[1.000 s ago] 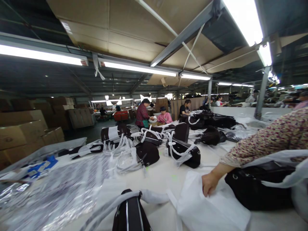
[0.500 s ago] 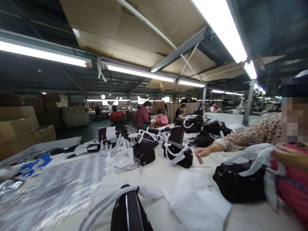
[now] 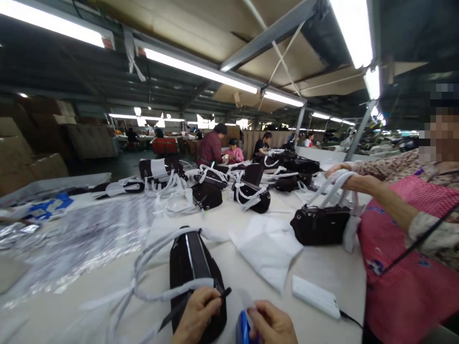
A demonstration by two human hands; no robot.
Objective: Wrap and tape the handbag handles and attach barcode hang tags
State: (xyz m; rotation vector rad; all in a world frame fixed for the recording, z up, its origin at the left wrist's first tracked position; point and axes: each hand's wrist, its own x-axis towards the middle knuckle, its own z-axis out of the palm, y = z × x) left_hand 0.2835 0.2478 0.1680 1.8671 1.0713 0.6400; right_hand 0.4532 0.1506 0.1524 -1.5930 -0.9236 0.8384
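Observation:
A black bag [image 3: 191, 255] with a shiny zipper line lies on the white table in front of me, its handles wrapped in white foam. Over the bag's near end, my left hand [image 3: 201, 313] pinches a thin black strap [image 3: 172, 315], whose tip sticks out past the fingers. To its right, my right hand [image 3: 270, 322] has thumb and fingers closed on a piece of clear film [image 3: 245, 298], beside a blue object [image 3: 243, 328] at the bottom edge. How the right fingers meet the blue object is partly hidden.
A white foam sheet [image 3: 270, 246] and a white power strip [image 3: 315, 295] lie to the right. A co-worker in a pink apron [image 3: 394, 239] holds a wrapped-handle black bag [image 3: 321, 224]. More black bags [image 3: 208, 195] stand farther back; plastic film [image 3: 89, 234] covers the left.
My two hands have come into view at the bottom. The view has tilted down, showing more of the near bag and the power strip. The co-worker's hands now meet at the other bag's handles.

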